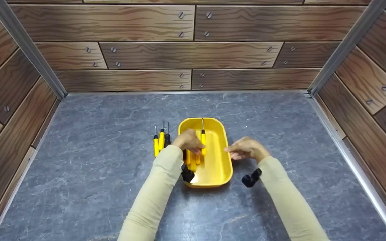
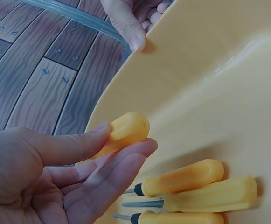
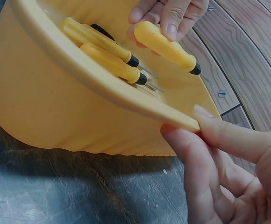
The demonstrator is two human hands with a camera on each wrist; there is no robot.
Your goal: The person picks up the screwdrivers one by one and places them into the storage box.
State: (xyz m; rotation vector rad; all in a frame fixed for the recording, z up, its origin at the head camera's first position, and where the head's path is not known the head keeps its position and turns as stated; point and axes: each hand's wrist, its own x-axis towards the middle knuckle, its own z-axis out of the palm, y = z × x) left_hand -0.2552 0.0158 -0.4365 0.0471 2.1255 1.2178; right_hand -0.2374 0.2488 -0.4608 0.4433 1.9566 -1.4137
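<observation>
In the head view the left hand pinches a yellow-handled screwdriver by its handle, held over the yellow tray with the shaft pointing away from the person. The right hand grips the tray's right rim between thumb and fingers; the right wrist view shows this pinch on the rim. Several yellow-handled screwdrivers lie in the tray under the left hand. Part of a black handle shows beside them in the right wrist view.
Left of the tray, on the grey marbled surface, lie two yellow-handled screwdrivers and a black-handled one, partly hidden by the left arm. Wood-patterned walls with metal edging stand at the back and both sides.
</observation>
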